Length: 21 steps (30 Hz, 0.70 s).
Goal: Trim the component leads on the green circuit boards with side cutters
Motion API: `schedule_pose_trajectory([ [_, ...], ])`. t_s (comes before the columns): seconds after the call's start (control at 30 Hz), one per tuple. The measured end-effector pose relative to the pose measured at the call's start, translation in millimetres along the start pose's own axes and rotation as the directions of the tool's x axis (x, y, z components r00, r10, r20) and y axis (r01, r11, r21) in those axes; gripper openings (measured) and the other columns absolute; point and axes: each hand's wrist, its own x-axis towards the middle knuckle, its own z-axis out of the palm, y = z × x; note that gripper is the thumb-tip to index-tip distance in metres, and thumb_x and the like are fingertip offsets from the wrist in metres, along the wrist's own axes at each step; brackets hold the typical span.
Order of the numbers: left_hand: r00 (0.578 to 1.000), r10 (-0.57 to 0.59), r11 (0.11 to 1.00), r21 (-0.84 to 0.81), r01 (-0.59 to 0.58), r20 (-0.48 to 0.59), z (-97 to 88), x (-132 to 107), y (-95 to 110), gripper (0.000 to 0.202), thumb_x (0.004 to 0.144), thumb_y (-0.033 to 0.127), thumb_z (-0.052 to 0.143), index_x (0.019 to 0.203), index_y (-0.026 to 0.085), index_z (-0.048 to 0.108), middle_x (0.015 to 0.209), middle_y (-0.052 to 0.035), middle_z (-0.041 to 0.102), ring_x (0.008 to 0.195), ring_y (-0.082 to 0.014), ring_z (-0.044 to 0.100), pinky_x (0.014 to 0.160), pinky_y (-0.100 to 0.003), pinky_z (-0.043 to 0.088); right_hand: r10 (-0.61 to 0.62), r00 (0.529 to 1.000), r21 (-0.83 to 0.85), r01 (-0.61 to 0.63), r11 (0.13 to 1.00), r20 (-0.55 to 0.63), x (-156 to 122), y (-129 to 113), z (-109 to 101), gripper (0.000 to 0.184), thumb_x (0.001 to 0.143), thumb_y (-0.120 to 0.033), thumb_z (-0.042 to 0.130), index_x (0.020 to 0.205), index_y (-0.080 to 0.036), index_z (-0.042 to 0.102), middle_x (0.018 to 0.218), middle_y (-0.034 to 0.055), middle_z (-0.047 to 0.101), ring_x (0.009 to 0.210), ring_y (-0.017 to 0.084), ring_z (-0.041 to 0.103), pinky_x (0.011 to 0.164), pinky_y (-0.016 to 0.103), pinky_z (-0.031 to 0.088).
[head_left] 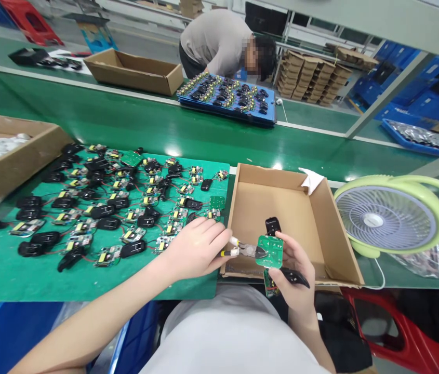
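My left hand is closed around the handles of small cutting pliers with yellow-and-black grips. The pliers' jaws lie against the face of a green circuit board. That board is gripped at its edge by the fingers of my right hand. A second circuit board hangs below it in the same hand. A black plastic housing shows just above the board, and another black housing sticks out by my right thumb. All this is over the near edge of a cardboard box.
Left, a green mat bears many boards wired to black housings. A carton of white parts stands beyond. A green fan stands right of the box. Across the bench, a person bends over a blue tray of boards.
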Motion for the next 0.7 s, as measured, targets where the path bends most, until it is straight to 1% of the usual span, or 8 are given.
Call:
schedule_pose_trajectory([
  [0.27,1.000,-0.003,1.000,-0.019,0.003,0.012,1.2,-2.1,0.5,0.020,0.097,0.030,0.049,0.095,0.013,0.061,0.078,-0.0075,0.066,0.070,-0.0230,0.061,0.064,-0.036,0.045,0.010,1.000,0.003,-0.010,1.000,0.001,-1.0,0.2,0.3,0.048,0.088,-0.025,0.077,0.134,-0.032,0.063,0.119,0.0050,0.075,0.101,0.020,0.075,0.087,0.027,0.064],
  [0.43,0.999,-0.005,1.000,-0.028,0.005,0.033,3.9,-1.7,-0.8,0.016,0.095,0.029,0.051,0.094,0.016,0.059,0.078,-0.0070,0.065,0.070,-0.0227,0.060,0.064,-0.035,0.045,0.024,1.000,0.006,-0.024,1.000,-0.001,-1.5,-0.6,0.5,0.048,0.088,-0.025,0.077,0.133,-0.029,0.063,0.118,0.0068,0.075,0.101,0.023,0.075,0.085,0.031,0.065],
  [0.57,0.999,-0.003,1.000,-0.030,0.004,0.035,6.1,-1.7,-1.4,0.014,0.095,0.028,0.050,0.094,0.018,0.059,0.078,-0.0063,0.065,0.069,-0.0225,0.060,0.064,-0.035,0.045,0.039,0.999,0.011,-0.039,0.999,0.000,-1.2,-0.9,0.6,0.047,0.088,-0.025,0.077,0.132,-0.030,0.063,0.118,0.0061,0.075,0.100,0.022,0.075,0.085,0.030,0.064],
  [0.7,1.000,-0.002,1.000,-0.029,0.003,0.021,7.6,-2.7,-0.7,0.014,0.094,0.027,0.051,0.093,0.017,0.060,0.077,-0.0067,0.064,0.069,-0.0227,0.060,0.064,-0.035,0.046,0.051,0.999,0.005,-0.051,0.999,0.005,-0.7,-2.1,1.2,0.046,0.088,-0.026,0.077,0.132,-0.029,0.063,0.118,0.0069,0.075,0.100,0.022,0.075,0.085,0.030,0.064],
])
